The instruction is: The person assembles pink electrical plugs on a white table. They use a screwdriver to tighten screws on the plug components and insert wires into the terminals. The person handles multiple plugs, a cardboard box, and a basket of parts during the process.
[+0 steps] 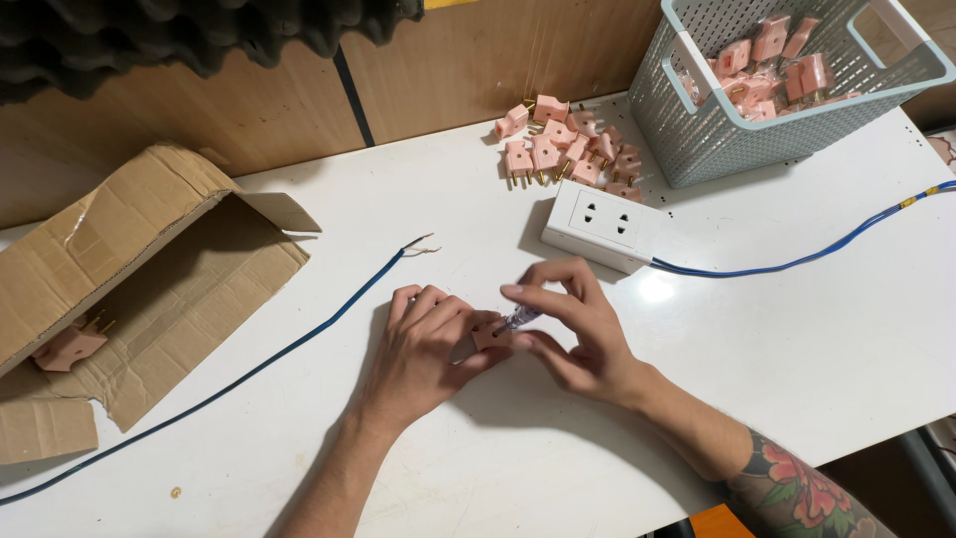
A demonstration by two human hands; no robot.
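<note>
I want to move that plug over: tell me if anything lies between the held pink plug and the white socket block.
Nothing visible does. The pink plug sits between both hands, and bare table runs up to the socket block.

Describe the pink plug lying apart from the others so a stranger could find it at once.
Start at the torn cardboard box lying open on the left of the white table. Inside its lower left flap lies one pink plug, brass prongs up. It lies alone, far from the pile by the basket.

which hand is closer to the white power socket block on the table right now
Right. The right hand sits just below the white socket block, its raised fingers almost reaching the block's front edge. The left hand is farther, down and to the left of it.
</note>
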